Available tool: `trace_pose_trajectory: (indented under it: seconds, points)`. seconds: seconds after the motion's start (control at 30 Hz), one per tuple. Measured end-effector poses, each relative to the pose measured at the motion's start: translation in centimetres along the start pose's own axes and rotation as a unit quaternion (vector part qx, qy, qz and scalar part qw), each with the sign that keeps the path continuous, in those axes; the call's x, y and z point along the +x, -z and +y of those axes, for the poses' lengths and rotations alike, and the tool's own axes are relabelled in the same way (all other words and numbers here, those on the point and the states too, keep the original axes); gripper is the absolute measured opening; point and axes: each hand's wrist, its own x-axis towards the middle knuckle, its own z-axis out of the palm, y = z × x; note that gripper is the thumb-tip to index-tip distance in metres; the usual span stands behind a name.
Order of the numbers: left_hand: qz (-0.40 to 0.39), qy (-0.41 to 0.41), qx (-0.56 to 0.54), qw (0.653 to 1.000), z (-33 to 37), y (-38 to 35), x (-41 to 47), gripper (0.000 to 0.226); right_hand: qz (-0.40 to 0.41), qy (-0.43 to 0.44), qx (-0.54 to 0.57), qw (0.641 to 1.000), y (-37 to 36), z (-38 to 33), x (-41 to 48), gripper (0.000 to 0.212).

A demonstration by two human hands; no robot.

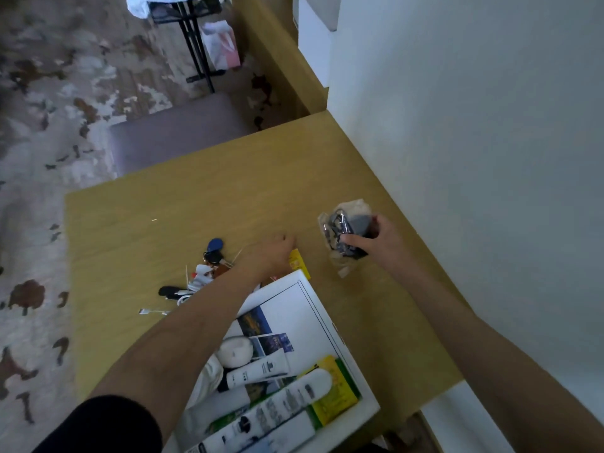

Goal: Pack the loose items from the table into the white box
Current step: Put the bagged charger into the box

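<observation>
Right hand (382, 240), far right over surface (196, 207), fingers curled round bag of cables (346, 233). Left arm stretched past white box (287, 278); I cannot tell left hand (274, 253) grip at yellow packet (300, 262).

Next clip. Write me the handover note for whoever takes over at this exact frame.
Right grip holds the clear bag of dark cables over the table's wall side.
Left grip is at the yellow packet by the white box's far corner; whether it holds anything is hidden.
Done: the box holds tubes, a yellow-green carton and photos.
Left: the bag, the packet, the keys with a blue fob, a black item and a white cable.
</observation>
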Motion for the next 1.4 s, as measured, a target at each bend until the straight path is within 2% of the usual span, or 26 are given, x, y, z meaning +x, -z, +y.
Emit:
trace_pose_trajectory:
  seconds: [0.13, 0.27, 0.33, 0.4, 0.43, 0.47, 0.53, 0.6, 0.67, 0.8, 0.97, 1.07, 1.13, 1.2, 1.27, 1.33, 1.4]
  points:
    - [-0.028, 0.044, -0.012, 0.999, -0.5, -0.2, 0.3, 0.026, 0.007, -0.001, -0.002, 1.0, 0.6, 0.2, -1.8, 0.068]
    - [-0.01, 0.081, -0.116, 0.99, -0.8, -0.1, -0.2, 0.019, 0.022, 0.019, 0.014, 0.999, 0.8, -1.3, -3.8, 0.073]
    - [0.03, 0.099, -0.176, 0.979, -0.7, 0.7, -0.9, 0.02, 0.021, 0.049, 0.031, 0.998, 0.8, -2.9, -5.1, 0.067]
    - [0.09, 0.111, -0.243, 0.959, -0.6, 2.3, -2.2, 0.032, -0.004, 0.084, 0.044, 0.996, 0.6, -4.7, -6.6, 0.064]
    - [0.12, 0.108, -0.287, 0.944, -0.6, 3.1, -3.2, 0.028, -0.023, 0.103, 0.036, 0.994, 0.5, -5.5, -7.6, 0.064]
    - [0.155, 0.1, -0.327, 0.927, -0.7, 3.7, -4.4, 0.021, -0.042, 0.12, 0.013, 0.992, 0.3, -6.2, -8.6, 0.064]
    - [0.228, 0.092, -0.373, 0.895, -1.0, 4.3, -7.6, 0.021, -0.092, 0.142, -0.065, 0.984, -0.5, -7.5, -10.5, 0.06]
    - [0.28, 0.098, -0.424, 0.856, -1.3, 3.9, -11.2, 0.02, -0.129, 0.157, -0.189, 0.961, -1.9, -8.2, -12.1, 0.055]
    - [0.319, 0.106, -0.475, 0.814, -1.5, 3.0, -14.6, 0.013, -0.127, 0.186, -0.309, 0.924, -3.8, -8.0, -13.2, 0.058]
    - [0.392, 0.114, -0.525, 0.747, -1.5, 1.5, -19.3, 0.015, -0.142, 0.202, -0.396, 0.885, -7.7, -6.3, -14.9, 0.071]
    - [0.415, 0.096, -0.555, 0.715, -1.2, -1.0, -22.9, 0.031, -0.08, 0.284, -0.533, 0.793, -11.1, -3.1, -15.6, 0.081]
    - [0.401, 0.086, -0.568, 0.713, -1.0, -2.2, -24.5, 0.03, -0.082, 0.29, -0.57, 0.764, -12.1, -1.7, -15.5, 0.075]
    - [0.387, 0.082, -0.555, 0.731, -0.9, -2.8, -25.3, 0.029, -0.078, 0.275, -0.599, 0.748, -12.5, -1.2, -15.6, 0.068]
    - [0.369, 0.079, -0.534, 0.757, -1.0, -3.4, -26.0, 0.024, -0.059, 0.262, -0.662, 0.7, -13.1, -0.9, -15.9, 0.06]
    - [0.35, 0.086, -0.534, 0.765, -1.1, -3.8, -26.5, 0.018, -0.034, 0.274, -0.706, 0.652, -13.7, -0.8, -16.3, 0.051]
    - [0.337, 0.096, -0.532, 0.771, -1.4, -4.0, -26.7, 0.016, -0.045, 0.297, -0.702, 0.646, -14.2, -0.7, -16.5, 0.042]
    - [0.33, 0.102, -0.53, 0.774, -1.6, -4.1, -26.6, 0.016, -0.093, 0.31, -0.674, 0.664, -14.1, -0.2, -16.1, 0.041]
